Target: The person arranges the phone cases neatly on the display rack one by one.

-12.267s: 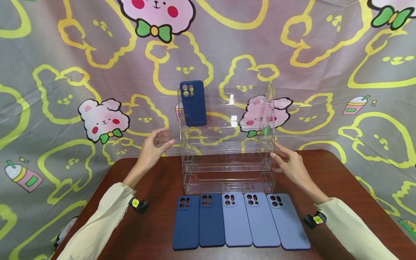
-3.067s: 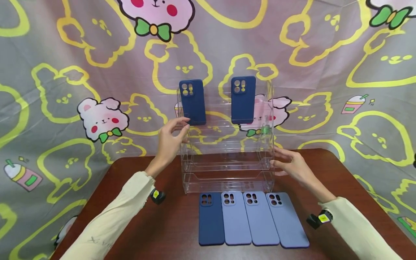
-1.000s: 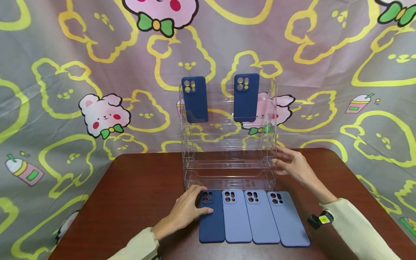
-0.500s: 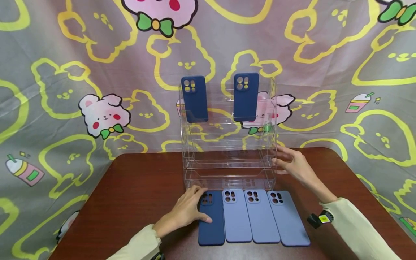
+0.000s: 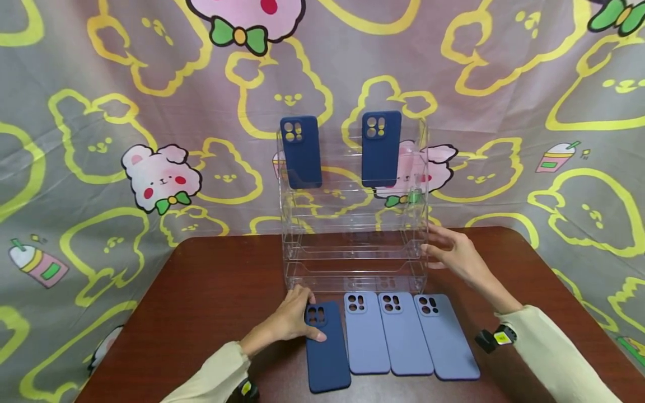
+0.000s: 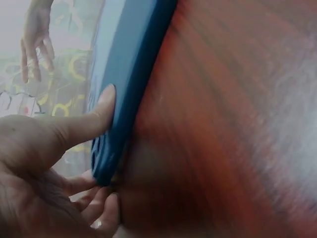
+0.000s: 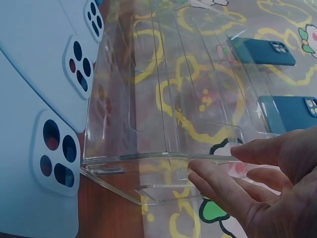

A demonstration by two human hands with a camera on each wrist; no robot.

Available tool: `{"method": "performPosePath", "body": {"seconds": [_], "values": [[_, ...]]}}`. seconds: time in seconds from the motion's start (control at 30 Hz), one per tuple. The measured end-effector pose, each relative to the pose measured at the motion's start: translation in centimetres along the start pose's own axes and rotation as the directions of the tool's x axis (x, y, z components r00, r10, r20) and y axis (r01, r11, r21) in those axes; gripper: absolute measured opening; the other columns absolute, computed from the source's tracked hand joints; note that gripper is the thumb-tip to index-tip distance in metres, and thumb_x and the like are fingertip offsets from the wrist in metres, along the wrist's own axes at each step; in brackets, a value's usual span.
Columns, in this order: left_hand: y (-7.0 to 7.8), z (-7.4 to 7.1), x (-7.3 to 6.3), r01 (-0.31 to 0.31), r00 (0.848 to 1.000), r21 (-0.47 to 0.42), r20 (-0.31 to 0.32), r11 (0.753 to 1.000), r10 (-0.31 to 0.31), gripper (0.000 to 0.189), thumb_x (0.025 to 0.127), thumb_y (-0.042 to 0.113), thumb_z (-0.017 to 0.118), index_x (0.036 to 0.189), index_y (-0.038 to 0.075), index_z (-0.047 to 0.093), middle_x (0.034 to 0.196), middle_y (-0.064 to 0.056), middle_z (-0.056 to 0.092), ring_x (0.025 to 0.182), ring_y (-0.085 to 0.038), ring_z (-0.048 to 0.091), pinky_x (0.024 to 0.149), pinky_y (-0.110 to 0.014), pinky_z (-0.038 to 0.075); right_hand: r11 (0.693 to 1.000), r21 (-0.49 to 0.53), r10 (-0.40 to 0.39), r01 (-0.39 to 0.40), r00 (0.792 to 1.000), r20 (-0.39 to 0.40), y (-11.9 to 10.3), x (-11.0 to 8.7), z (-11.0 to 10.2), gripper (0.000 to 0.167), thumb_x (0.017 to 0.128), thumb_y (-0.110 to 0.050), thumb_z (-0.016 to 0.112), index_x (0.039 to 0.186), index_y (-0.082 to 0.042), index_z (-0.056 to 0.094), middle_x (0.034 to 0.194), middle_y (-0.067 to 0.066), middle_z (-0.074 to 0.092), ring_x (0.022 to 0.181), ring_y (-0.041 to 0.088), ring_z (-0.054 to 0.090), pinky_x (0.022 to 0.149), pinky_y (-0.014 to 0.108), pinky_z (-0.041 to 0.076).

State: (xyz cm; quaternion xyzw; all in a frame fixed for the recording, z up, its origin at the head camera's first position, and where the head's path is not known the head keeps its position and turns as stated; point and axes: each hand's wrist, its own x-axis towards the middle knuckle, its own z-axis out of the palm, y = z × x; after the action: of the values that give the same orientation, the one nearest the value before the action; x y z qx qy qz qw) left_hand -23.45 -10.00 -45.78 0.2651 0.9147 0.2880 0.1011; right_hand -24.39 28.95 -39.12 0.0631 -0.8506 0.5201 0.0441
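So, left hand [image 5: 288,318] low, pinching navy case [image 5: 328,361]; right hand [image 5: 457,256] higher, loose-fingered beside rack [image 5: 355,254]

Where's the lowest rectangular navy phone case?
Head view, bottom centre: the navy phone case is held by the left hand, left of three light-blue cases.

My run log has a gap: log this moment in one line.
left hand: pinches dark blue phone case; right hand: beside clear rack; upper rack: two navy cases; table: three lighter blue cases
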Motion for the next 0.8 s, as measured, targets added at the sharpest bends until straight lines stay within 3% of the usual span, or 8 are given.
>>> {"method": "performPosePath", "body": {"seconds": [0.2,0.37,0.5,0.6,0.8], "values": [[0.0,-1.4,0.2,0.050,0.998,-0.073,0.051,0.996,-0.047,0.050,0.075,0.018,0.096,0.102,0.002,0.058,0.090,-0.007,0.058,0.077,-0.018,0.049,0.066,-0.031,0.044,0.999,0.035,0.000,0.000,1.000,0.013,0.0,0.0,-0.2,0.065,0.103,-0.002,0.063,0.161,0.003,0.034,0.152,0.037,0.047,0.101,0.026,0.076,0.075,0.040,0.066],[-0.6,-1.8,0.0,0.098,0.994,-0.231,0.059,0.968,-0.087,0.047,0.081,0.012,0.092,0.116,-0.003,0.065,0.099,-0.012,0.067,0.081,-0.017,0.061,0.067,-0.031,0.054,0.999,0.042,0.013,-0.013,1.000,0.015,0.1,0.0,-0.1,0.066,0.103,-0.004,0.064,0.161,0.002,0.033,0.152,0.036,0.047,0.101,0.025,0.076,0.076,0.041,0.066],[-1.0,-1.7,-0.3,0.156,0.987,-0.415,0.033,0.896,-0.156,0.051,0.084,0.007,0.088,0.126,-0.011,0.065,0.109,-0.018,0.070,0.095,-0.025,0.070,0.080,-0.037,0.062,0.998,0.058,0.010,-0.010,1.000,0.006,0.1,0.1,-0.1,0.066,0.103,-0.004,0.065,0.161,0.003,0.035,0.150,0.036,0.049,0.098,0.019,0.076,0.076,0.042,0.066],[-1.2,-1.4,-0.7,0.188,0.979,-0.501,0.025,0.845,-0.203,0.051,0.085,0.008,0.085,0.127,-0.013,0.065,0.112,-0.020,0.072,0.103,-0.027,0.070,0.084,-0.037,0.063,0.998,0.059,0.013,-0.013,1.000,0.001,0.1,0.1,-0.1,0.065,0.103,-0.003,0.065,0.160,0.002,0.036,0.150,0.036,0.050,0.096,0.017,0.076,0.076,0.043,0.066],[-1.4,-1.3,-1.1,0.184,0.980,-0.689,0.068,0.701,-0.189,0.056,0.091,0.006,0.081,0.140,-0.011,0.059,0.107,-0.015,0.069,0.087,-0.019,0.074,0.072,-0.044,0.067,0.997,0.066,0.029,-0.029,1.000,0.004,0.2,0.1,-0.1,0.064,0.103,-0.004,0.065,0.161,-0.001,0.037,0.152,0.035,0.048,0.096,0.018,0.077,0.075,0.040,0.066]]}}
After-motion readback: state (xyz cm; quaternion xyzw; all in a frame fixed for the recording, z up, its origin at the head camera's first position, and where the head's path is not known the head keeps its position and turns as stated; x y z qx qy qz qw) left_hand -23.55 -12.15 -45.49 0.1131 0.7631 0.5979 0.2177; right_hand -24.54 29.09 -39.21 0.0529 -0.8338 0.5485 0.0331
